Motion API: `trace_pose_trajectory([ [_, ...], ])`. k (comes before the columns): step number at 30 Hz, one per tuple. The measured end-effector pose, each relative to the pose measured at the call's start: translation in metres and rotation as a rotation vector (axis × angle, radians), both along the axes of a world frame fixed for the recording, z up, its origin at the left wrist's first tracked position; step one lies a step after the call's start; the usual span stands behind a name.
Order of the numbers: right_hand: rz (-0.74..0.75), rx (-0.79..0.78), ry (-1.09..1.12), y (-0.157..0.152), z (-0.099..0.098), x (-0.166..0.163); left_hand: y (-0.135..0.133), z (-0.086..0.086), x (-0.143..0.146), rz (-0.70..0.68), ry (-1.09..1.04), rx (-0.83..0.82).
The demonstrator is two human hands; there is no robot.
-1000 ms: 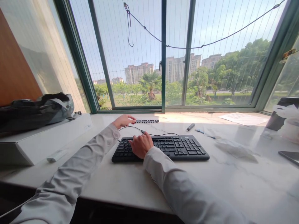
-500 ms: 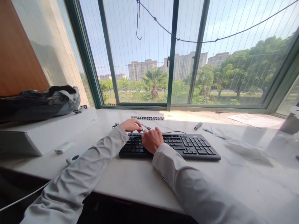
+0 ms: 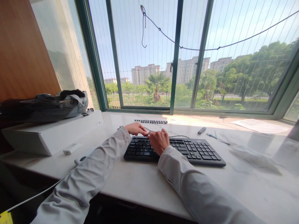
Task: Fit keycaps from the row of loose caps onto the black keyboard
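A black keyboard (image 3: 187, 151) lies on the white marble sill (image 3: 140, 183) in front of me. My left hand (image 3: 136, 128) hovers at the keyboard's far left edge, fingers pinched toward the top key row. My right hand (image 3: 159, 141) rests over the upper rows, fingers curled and meeting the left fingertips. What the fingertips pinch is too small to make out. A row of loose black keycaps (image 3: 151, 121) lies farther back near the window. The keyboard's thin black cable (image 3: 179, 136) runs behind it.
A long white box (image 3: 53, 135) with a dark bag (image 3: 44, 105) on it stands at the left, a small white stick (image 3: 72, 148) beside it. A dark marker (image 3: 201, 130), a blue pen (image 3: 211, 135), crumpled plastic (image 3: 252, 155) and paper (image 3: 259, 126) lie right. Window frames (image 3: 174, 62) close the back.
My left hand came back from the keycap row to the keyboard's top edge and met my right hand, which slid up the keys. The view shifted left.
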State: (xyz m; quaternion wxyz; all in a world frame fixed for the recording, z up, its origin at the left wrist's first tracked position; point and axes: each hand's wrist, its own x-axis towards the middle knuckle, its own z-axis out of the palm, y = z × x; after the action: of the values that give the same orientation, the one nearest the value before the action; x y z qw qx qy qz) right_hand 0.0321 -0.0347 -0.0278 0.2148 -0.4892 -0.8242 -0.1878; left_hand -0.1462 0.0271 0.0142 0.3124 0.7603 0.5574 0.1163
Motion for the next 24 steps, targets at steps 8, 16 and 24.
trace_pose_trajectory([
  [8, 0.027, -0.002, -0.029, 0.0012, -0.0010, 0.0002, 0.0031, -0.0010, -0.0042, -0.023, 0.056, 0.034],
  [16, 0.025, -0.022, -0.036, -0.0024, 0.0024, 0.0000, 0.0038, -0.0018, -0.0052, -0.035, 0.031, 0.000],
  [24, 0.037, -0.038, -0.040, -0.0046, 0.0028, -0.0017, 0.0060, -0.0033, -0.0074, -0.065, 0.042, -0.038],
])
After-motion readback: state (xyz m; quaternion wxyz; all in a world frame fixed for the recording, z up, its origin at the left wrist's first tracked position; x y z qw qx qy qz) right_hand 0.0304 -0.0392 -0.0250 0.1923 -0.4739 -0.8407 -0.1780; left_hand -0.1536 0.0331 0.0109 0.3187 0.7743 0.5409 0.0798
